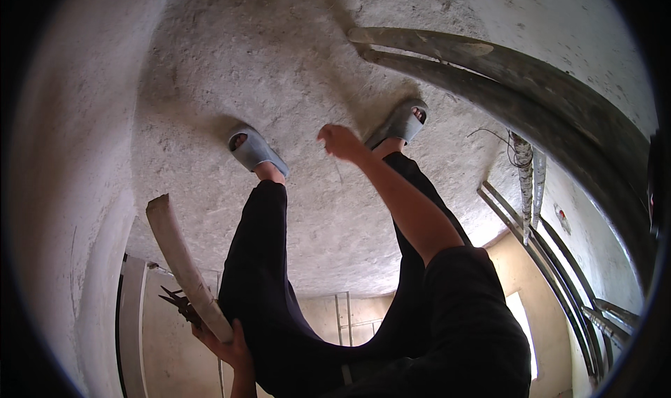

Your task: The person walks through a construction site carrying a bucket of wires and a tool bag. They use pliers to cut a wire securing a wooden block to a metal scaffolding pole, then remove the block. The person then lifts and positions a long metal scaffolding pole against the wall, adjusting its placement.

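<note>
My left hand (229, 347) is low on the left beside my thigh, its fingers closed round the lower end of a pale strip of wood (180, 258). The strip slants up and away to the left. Dark pointed pieces (180, 303) jut out just behind it; their kind is unclear, as is whether the same hand holds them. Farther out, over the floor between my feet, is my right hand (342, 143). Its fingers are curled and slightly blurred, and whatever they may hold is hidden.
Below is a rough, pale floor (307, 230), with my feet in grey slides (256, 149) set apart. Long dark poles (503, 66) lean along the right wall, with thinner poles (514, 216) and a bent wire (509, 146). A bare wall (77, 188) rises on the left.
</note>
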### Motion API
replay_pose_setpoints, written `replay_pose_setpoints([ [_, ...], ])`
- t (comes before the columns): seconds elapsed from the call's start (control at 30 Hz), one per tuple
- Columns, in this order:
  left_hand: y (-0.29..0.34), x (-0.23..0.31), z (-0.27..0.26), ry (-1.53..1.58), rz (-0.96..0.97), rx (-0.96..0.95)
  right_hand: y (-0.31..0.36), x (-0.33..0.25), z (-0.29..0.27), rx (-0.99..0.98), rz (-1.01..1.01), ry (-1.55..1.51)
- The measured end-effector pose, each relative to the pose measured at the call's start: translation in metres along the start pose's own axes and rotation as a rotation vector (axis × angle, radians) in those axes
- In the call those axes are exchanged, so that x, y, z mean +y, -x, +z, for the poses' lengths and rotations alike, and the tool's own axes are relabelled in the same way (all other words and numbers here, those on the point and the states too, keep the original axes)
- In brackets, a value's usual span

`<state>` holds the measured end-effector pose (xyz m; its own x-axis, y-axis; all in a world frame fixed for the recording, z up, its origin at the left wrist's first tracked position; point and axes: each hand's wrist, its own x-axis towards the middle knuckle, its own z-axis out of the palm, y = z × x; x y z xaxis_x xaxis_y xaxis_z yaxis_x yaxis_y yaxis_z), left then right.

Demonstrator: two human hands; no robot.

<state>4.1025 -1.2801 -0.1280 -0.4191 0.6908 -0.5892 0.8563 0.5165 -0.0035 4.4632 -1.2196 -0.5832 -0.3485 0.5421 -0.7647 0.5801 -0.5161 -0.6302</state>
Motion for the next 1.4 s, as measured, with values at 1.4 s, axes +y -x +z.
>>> replay_pose_setpoints([
  [1.4, -0.004, -0.007, 0.000, 0.013, -0.104, -0.001, -0.106, -0.056, -0.039, 0.976, 0.472, 0.197],
])
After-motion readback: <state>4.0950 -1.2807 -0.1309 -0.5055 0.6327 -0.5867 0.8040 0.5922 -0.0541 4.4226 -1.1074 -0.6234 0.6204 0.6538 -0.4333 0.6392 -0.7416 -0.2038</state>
